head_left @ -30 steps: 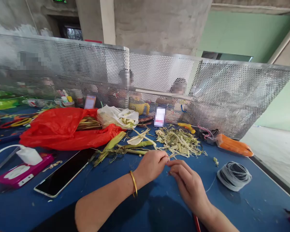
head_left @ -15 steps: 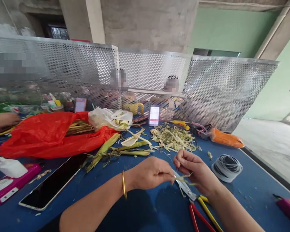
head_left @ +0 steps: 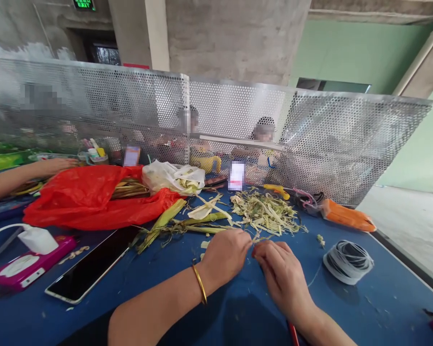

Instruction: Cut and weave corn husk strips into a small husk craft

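Strips of thin, pale plant fibre (head_left: 259, 238) lie at the meeting point of our two hands, above the middle of the table (head_left: 378, 331). Our left hand (head_left: 226, 254) has its fingers bunched in a pinch on them, and our right hand (head_left: 284, 269) is closed at the same spot, its fingertips almost against the left's. Our knuckles hide whether thread is also caught in that pinch.

Such narrow fibres look brittle to us, so a hard tug or twist might snap one, and a loose pinch might let a strand slip out. Fine thread (head_left: 314, 276) leads from the spool (head_left: 348, 263) towards our right wrist; if our forearm pinned it, it could pull tight or drag the spool over. A red handle (head_left: 293, 333) shows just beside our right forearm, where a careless elbow might knock it. Straight ahead, the heap of shredded strips (head_left: 269, 212) is near enough for a sleeve or thumb to scatter it, and any strand dropped there would be hard for us to pick out. Our smartphone (head_left: 91, 265) lies farther left, well apart from that risk.
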`<state>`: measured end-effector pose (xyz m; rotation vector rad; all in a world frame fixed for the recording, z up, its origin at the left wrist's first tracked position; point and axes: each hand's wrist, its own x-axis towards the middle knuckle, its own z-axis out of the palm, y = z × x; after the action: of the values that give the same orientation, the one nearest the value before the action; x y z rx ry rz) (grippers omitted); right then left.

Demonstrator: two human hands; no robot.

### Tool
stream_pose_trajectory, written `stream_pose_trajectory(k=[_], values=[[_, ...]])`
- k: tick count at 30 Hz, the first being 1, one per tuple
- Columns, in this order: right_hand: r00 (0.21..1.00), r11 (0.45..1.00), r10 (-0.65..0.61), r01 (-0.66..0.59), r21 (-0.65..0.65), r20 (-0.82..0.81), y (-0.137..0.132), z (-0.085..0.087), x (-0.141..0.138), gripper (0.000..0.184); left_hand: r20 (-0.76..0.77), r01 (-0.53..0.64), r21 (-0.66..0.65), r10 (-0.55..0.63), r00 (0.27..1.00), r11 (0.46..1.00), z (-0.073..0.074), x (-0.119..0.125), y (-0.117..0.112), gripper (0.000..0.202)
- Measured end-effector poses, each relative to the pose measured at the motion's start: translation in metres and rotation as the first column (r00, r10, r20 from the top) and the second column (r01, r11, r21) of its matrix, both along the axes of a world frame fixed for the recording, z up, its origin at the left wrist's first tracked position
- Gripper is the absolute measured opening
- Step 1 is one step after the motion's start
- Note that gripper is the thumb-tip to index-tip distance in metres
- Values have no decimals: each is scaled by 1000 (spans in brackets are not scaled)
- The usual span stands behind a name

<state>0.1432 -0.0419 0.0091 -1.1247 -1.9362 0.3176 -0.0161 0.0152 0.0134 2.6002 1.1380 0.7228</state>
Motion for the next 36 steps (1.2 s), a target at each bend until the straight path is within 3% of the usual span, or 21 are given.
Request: stream_pose_trajectory(k=[2, 4, 7, 10, 12, 13, 15, 20, 23, 25, 28, 31, 33, 36], values=[[1000, 999, -1, 2, -48, 23, 1, 6, 5, 23, -159, 117, 22, -112, 981, 993, 2, -2, 0, 28], [990, 967, 24, -59, -248, -139, 5, 11, 10, 24, -194, 298, -59, -304, 933, 953, 6, -5, 2, 23], [854, 798, 22, -328, -506, -519, 10, 14, 15, 25, 65, 544, -291, -551, 832, 787, 14, -10, 5, 19], [648, 660, -109, -520, -542, -754, 12, 12, 14, 23, 381, 646, -475, -523, 763, 597, 22, -14, 4, 20], [562, 636, -170, -565, -526, -809, 12, 8, 12, 23, 502, 658, -541, -427, 752, 523, 24, -14, 2, 21], [546, 642, -182, -564, -520, -818, 13, 6, 10, 23, 538, 652, -556, -375, 755, 516, 24, -14, 1, 23], [568, 679, -181, -518, -520, -803, 13, 1, 8, 22, 569, 614, -556, -282, 773, 560, 23, -11, 0, 24], [757, 764, -163, -308, -566, -632, 16, -6, 4, 24, 554, 384, -516, -43, 831, 766, 17, -6, 4, 24], [868, 812, -134, -180, -555, -478, 16, -9, 3, 24, 482, 171, -408, 52, 875, 897, 14, -5, 8, 23], [939, 863, -100, -83, -498, -329, 14, -10, 3, 22, 462, 88, -325, 76, 884, 942, 12, -4, 9, 23], [994, 934, -80, 50, -354, -71, 9, -10, 2, 20, 468, 65, -285, 80, 880, 956, 7, -2, 10, 24], [989, 973, -91, 113, -200, 119, 5, -10, 0, 19, 490, 63, -315, 105, 865, 947, 2, 2, 9, 24], [973, 986, -101, 126, -110, 209, 4, -10, -1, 20, 519, 98, -417, 149, 842, 903, -1, 4, 8, 25], [948, 992, -109, 121, -23, 299, 5, -11, -1, 21, 561, 194, -596, 231, 795, 779, -4, 7, 6, 27]])
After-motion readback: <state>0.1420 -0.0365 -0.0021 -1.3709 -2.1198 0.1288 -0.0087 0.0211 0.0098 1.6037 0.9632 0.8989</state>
